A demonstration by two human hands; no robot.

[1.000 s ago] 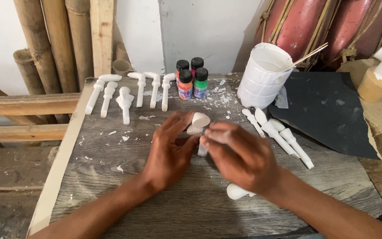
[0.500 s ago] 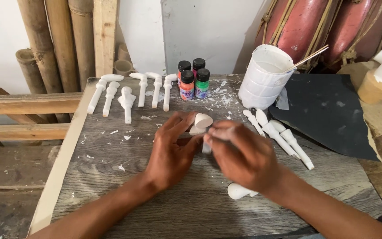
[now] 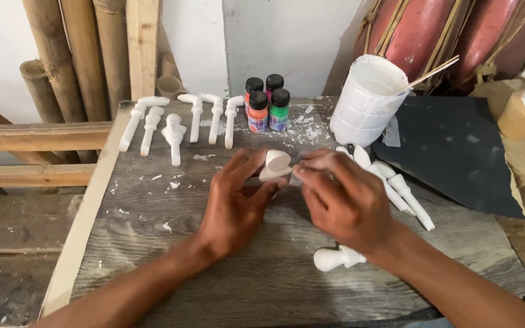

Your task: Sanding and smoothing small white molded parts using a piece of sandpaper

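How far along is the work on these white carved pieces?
Six white carved pieces lie in a row at the table's back. The left hand holds one white carved piece that the right hand touches. Several lie beside the white cup; paint bottles stay capped.

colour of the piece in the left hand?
White, plain, no pattern: the small piece in the left hand. Head view.

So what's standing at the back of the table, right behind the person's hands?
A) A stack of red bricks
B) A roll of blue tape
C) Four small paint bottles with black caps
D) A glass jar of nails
C: four small paint bottles with black caps stand in a cluster at the table's far edge, beyond the left hand and right hand.
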